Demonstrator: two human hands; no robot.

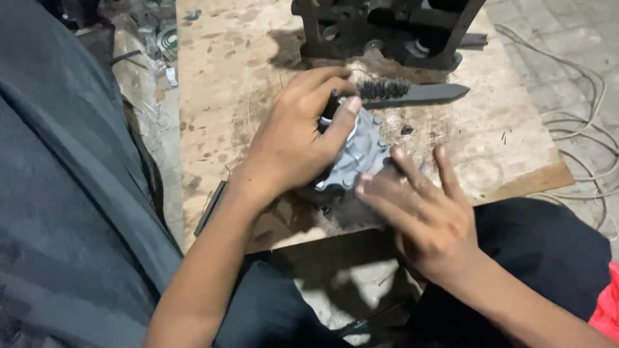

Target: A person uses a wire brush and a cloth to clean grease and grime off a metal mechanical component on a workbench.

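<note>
We start with the counter (245,58), a stained and pitted wooden board that carries everything here, with a dark cast-metal machine block (387,29) standing at its far edge and pale cables (580,122) looping on the floor beyond it to our right. Nearer us, close to the front edge of the counter, lies the grey metal part (358,158), a cast housing with bolts around its rim, and it is what both hands are working on. We judge the cleaning to be partway through: much of the part's upper face looks pale and bare, yet dark grime and loose debris lie on the wood around it and the lower side under the right hand is in shadow, so we cannot tell how clean that side is. Our left hand (293,145) has its grip closed around the dark handle of a wire brush (400,93), thumb pressed along the side, with the bristle head and flat blade-like end pointing away to the right, just above the part. Our right hand (425,216) lies with fingers spread and nearly flat, fingertips touching the near edge of the part and steadying it; that grip is apart, not wrapped around anything. A thin dark strip (211,207) rests at the counter's left edge.
</note>
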